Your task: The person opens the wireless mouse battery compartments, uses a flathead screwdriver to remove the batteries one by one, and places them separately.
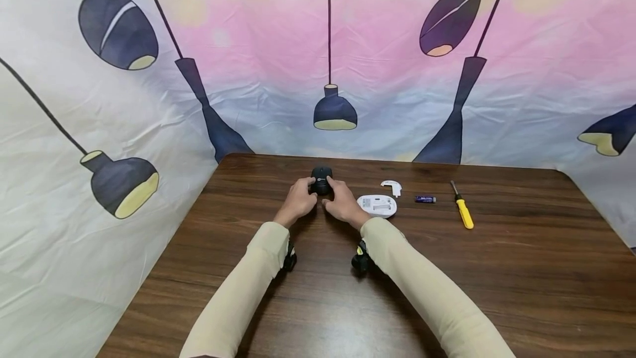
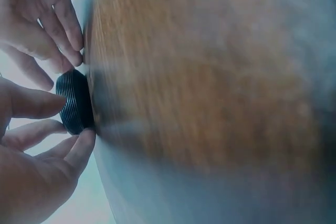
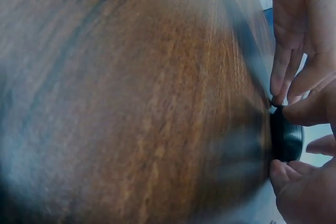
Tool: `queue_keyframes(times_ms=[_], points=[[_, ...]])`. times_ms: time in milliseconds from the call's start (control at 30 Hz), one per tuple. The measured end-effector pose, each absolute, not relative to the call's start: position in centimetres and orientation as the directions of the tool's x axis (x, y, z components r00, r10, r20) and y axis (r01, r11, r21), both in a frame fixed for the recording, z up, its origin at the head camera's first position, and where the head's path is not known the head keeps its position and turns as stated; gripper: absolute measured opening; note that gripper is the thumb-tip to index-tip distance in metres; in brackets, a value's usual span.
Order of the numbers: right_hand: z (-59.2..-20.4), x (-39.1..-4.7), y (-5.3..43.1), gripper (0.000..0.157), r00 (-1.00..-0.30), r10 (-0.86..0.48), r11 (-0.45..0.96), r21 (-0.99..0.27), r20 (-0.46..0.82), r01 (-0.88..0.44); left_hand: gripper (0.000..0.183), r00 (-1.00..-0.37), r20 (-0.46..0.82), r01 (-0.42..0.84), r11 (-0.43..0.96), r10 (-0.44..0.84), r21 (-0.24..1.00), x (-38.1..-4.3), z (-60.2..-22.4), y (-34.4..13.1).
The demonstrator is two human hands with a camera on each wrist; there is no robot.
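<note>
A black computer mouse [image 1: 322,180] lies on the table near its far edge, between the two hands. My left hand [image 1: 299,198] grips the mouse from the left, thumb and fingertips at its side. From the right, my right hand [image 1: 342,201] holds it, with the thumb low by its near end. In the left wrist view the ribbed side of the mouse [image 2: 75,102] shows between the fingertips, close over the wood. The right wrist view has the dark mouse [image 3: 286,136] at the right edge, with fingers around it. Its underside is hidden.
Just right of the right hand, a white mouse [image 1: 370,200] lies bottom up, its battery slot uncovered. A white cover piece [image 1: 395,186], a blue battery [image 1: 425,199] and a yellow-handled screwdriver [image 1: 463,211] lie farther right on the wooden table [image 1: 526,258]. A printed cloth [image 1: 278,104] hangs behind.
</note>
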State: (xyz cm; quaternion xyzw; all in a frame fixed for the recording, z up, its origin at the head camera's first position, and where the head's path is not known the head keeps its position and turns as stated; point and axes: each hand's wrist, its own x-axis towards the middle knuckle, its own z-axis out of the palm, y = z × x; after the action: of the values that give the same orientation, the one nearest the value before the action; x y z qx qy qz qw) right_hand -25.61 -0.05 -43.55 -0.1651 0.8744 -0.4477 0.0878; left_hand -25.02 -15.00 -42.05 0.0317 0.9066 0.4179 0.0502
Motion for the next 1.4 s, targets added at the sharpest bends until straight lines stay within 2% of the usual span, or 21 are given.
queue_keyframes(times_ms=[333,700,1033,1400], points=[[-42.7,-25.0,0.0,0.066,-0.909,-0.416,0.581,-0.777,-0.028,-0.242,0.047,-0.997,-0.042,0.013,0.679,0.065,0.734,-24.7,-42.0,-15.5],[-42.3,-24.4,0.3,0.061,-0.895,-0.446,0.648,-0.699,-0.027,-0.302,0.041,-0.992,-0.043,0.05,0.695,0.116,0.717,-24.0,-41.8,-15.9],[-41.6,-23.4,0.8,0.059,-0.864,-0.502,0.686,-0.625,-0.035,-0.373,0.043,-0.984,-0.047,0.099,0.739,0.173,0.666,-23.3,-41.4,-16.8],[-41.7,-22.0,1.7,0.05,-0.838,-0.546,0.677,-0.583,0.013,-0.45,0.039,-0.973,-0.057,0.143,0.775,0.224,0.616,-22.0,-40.9,-16.6]])
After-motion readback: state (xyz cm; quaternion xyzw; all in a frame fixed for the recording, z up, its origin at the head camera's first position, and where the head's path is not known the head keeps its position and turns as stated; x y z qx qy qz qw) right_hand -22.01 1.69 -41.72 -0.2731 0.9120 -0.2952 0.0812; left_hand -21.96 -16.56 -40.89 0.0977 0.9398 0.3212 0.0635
